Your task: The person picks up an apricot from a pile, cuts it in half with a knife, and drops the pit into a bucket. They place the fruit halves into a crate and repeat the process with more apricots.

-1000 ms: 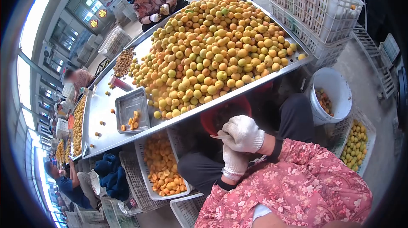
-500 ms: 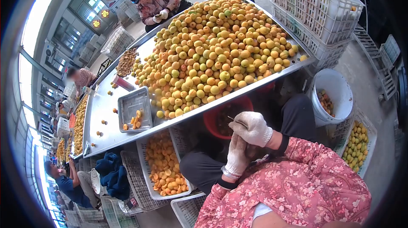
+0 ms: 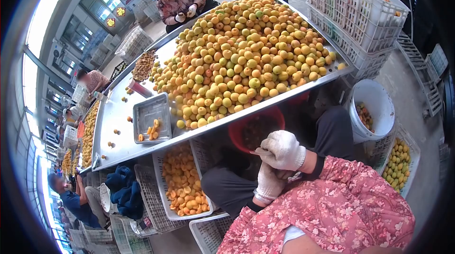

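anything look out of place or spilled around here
Nothing looks seriously wrong. A few small brownish pieces lie scattered on the metal table, apart from the big fruit pile, so they look stray. A dark blue garment bunched near the cut fruit seems slightly odd too.

There are the wearer's two hands [image 3: 285, 149], one metal tray [image 3: 147, 113], one white bucket [image 3: 380, 102].

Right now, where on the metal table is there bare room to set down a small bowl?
On the metal table, the widest bare patch lies between the tray and the picture-left edge, broken by small scattered pieces. A smaller one lies toward the far edge, between the brown heap and the fruit pile. To the right, that pile crowds the table.
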Motion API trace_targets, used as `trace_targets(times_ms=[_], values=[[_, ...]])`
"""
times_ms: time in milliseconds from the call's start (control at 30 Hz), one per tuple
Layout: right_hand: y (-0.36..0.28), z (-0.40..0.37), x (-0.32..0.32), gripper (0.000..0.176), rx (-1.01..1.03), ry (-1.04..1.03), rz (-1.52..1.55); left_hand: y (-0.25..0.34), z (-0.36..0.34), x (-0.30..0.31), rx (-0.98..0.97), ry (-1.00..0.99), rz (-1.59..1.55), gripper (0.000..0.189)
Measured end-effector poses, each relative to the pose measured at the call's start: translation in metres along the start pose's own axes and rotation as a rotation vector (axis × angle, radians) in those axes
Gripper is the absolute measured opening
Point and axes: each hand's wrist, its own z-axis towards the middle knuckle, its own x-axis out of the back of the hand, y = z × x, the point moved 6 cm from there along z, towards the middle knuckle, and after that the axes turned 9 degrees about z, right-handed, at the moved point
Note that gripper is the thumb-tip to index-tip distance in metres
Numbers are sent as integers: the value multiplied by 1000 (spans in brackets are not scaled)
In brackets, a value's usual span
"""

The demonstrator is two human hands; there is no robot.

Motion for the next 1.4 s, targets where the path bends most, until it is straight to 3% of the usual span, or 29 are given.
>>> trace_targets(times_ms=[133,167,233,267,300,333,400,433,500,600,800,867,933,1067,1133,1200,1267,1300,1333,1400], values=[[-18,-2,-3,15,122,-60,-56,-13,10,10,17,-53,-103,53],[-25,-5,-7,15,191,-112,-71,-8,17,-9,-67,-386,-260,52],[-25,-4,-6,14,173,-123,-11,-19,32,13,-16,-526,-788,47],[-23,-2,-7,14,176,-116,31,-25,34,21,56,-425,-980,45],[-12,-5,-4,11,123,17,110,-32,36,30,108,-314,-1168,44],[-5,-7,-1,11,65,60,187,-13,29,15,-73,-241,-797,44],[4,-14,4,10,-328,137,396,23,12,-2,-373,-55,-51,50],[11,-21,1,10,-464,122,491,23,14,8,-289,-32,-44,55],[22,-38,-7,16,-696,107,671,30,8,5,-384,-29,-43,55],[23,-50,-10,24,-824,207,838,31,7,2,-461,-52,-98,57],[21,-57,-4,42,-873,114,976,33,2,-8,-460,-194,-262,56],[5,-42,0,52,-549,-16,682,31,3,-9,-437,-226,-336,52],[5,-44,-1,58,-542,-36,650,34,-2,-4,-552,-139,-14,41],[5,-42,-1,50,-605,31,730,35,-6,-5,-521,-142,-41,36],[24,-59,1,41,-971,191,921,34,-4,3,-556,-73,-35,35],[31,-65,2,33,-963,238,963,35,-2,11,-595,-14,45,35],[32,-64,4,34,-930,77,706,38,-3,12,-638,23,132,36],[26,-59,0,38,-819,-66,639,39,-4,12,-666,65,174,37],[20,-60,-7,46,-806,-175,677,40,-5,13,-691,107,217,38],[16,-61,-11,47,-781,-224,642,40,-6,12,-667,96,177,40]])
